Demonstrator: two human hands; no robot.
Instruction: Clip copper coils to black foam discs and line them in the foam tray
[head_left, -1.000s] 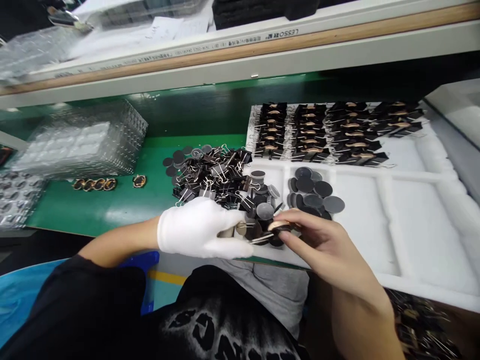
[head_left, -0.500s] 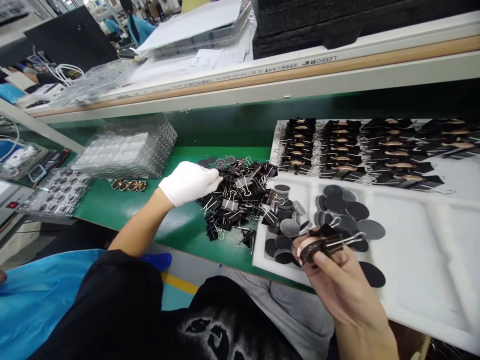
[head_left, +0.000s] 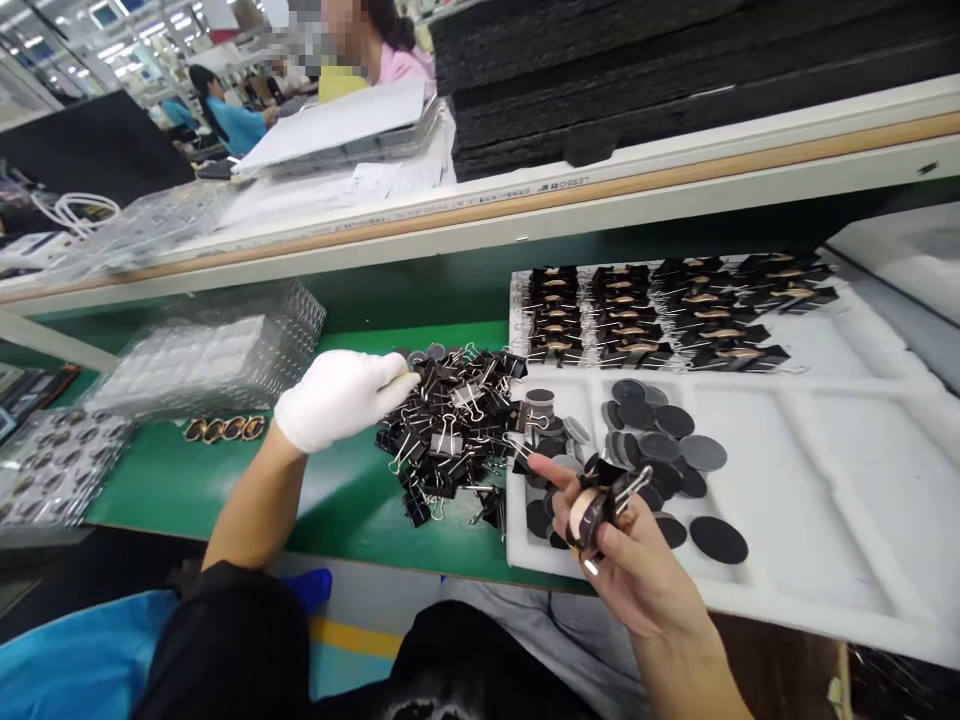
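while the right hand grips a clipped coil, its details blur.

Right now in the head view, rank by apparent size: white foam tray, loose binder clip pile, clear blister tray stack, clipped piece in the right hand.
1. white foam tray
2. loose binder clip pile and clear blister tray stack: look alike, not ranked
3. clipped piece in the right hand, smallest though nearest the camera

Two hands, one white glove, one white foam tray, four copper rings, and binder clips too many to count.
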